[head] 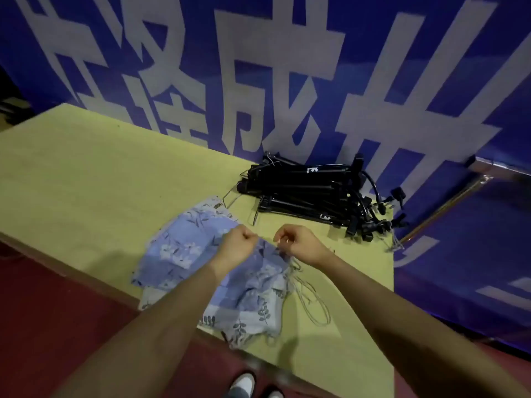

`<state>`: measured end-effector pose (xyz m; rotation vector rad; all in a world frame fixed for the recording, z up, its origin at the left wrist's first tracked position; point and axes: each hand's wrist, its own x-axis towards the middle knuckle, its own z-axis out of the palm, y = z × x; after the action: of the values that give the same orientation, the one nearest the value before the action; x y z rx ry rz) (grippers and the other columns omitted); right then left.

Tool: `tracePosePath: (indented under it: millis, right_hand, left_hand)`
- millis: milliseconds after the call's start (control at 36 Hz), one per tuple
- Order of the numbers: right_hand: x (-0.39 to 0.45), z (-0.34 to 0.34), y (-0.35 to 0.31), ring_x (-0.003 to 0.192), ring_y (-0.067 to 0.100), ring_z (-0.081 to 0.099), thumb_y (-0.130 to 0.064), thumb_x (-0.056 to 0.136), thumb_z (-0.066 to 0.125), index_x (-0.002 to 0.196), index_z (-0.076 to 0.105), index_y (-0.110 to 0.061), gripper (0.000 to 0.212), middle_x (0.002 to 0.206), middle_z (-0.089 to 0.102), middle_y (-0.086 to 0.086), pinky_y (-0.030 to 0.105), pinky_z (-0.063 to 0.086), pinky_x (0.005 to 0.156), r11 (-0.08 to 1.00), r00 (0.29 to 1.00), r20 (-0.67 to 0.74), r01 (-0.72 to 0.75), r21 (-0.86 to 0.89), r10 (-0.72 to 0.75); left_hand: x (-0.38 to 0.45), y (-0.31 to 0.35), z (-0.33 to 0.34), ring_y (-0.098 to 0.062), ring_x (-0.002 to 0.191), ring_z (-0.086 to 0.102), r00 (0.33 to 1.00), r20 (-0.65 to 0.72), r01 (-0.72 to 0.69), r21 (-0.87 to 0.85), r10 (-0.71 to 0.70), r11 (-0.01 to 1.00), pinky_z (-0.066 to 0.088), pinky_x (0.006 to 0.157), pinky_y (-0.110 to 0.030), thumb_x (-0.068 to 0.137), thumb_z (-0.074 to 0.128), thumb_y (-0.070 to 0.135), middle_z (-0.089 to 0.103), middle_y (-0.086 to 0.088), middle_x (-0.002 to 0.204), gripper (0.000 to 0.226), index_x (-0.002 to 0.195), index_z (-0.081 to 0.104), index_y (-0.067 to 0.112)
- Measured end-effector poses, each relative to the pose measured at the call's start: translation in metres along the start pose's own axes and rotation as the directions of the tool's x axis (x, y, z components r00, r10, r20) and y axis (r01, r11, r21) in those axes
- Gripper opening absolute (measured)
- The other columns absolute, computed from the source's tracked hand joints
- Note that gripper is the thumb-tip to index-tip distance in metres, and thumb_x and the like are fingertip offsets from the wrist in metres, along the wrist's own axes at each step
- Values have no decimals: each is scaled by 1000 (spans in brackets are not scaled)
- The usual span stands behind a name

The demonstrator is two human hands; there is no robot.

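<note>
A blue floral garment (184,251) lies crumpled on the yellow-green table (86,173), with thin drawstrings (310,300) trailing off its right side. My left hand (237,245) is curled into a fist and pinches the garment's upper edge. A short way to its right, my right hand (298,244) is curled too and pinches the same edge near the strings. Both forearms reach in from the bottom of the view and cover part of the cloth.
A heap of black clip hangers (316,193) with metal hooks lies at the table's far right, against a blue banner (258,67) with large white characters. Red floor (57,326) and my white shoes (244,383) show below the table's near edge.
</note>
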<state>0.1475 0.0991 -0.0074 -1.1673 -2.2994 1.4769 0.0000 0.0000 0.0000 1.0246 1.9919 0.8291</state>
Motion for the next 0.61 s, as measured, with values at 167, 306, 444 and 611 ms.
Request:
tracePosePath:
  millis: [167, 306, 444, 611]
  right_hand:
    - [-8, 14, 30, 108, 22, 36, -18, 72, 65, 117, 55, -26, 47, 119, 47, 0, 36, 26, 91, 851, 972, 235, 110, -513, 17]
    - [-6, 20, 31, 111, 21, 41, -27, 84, 64, 94, 69, -26, 11, 108, 59, -6, 30, 16, 80, 900, 993, 76, 117, -421, -94]
    - [2, 11, 20, 86, 15, 60, -29, 85, 65, 84, 74, -27, 9, 86, 73, 2, 35, 29, 92, 950, 993, 85, 107, -294, -85]
    - [10, 1, 6, 69, 7, 57, -20, 92, 58, 86, 71, -16, 15, 77, 68, -2, 26, 43, 75, 978, 988, 7, 154, -141, -154]
  left_hand:
    - [-14, -22, 22, -18, 77, 50, 981, 181, 38, 198, -74, 979, 38, 65, -25, 89, 62, 36, 50, -1, 82, 27, 93, 49, 12]
    - [-21, -27, 29, -22, 74, 45, 989, 132, 6, 397, -64, 918, 41, 70, -38, 90, 55, 45, 41, 0, 71, 31, 79, 46, 18]
    - [-22, -10, 20, -20, 65, 40, 995, 87, -82, 514, 43, 854, 32, 56, -29, 96, 45, 22, 40, -2, 76, 15, 86, 47, 12]
    - [-24, 11, 0, -26, 65, 43, 983, 79, -180, 554, 164, 813, 30, 55, -35, 92, 42, 4, 43, -4, 78, 15, 97, 31, 13]
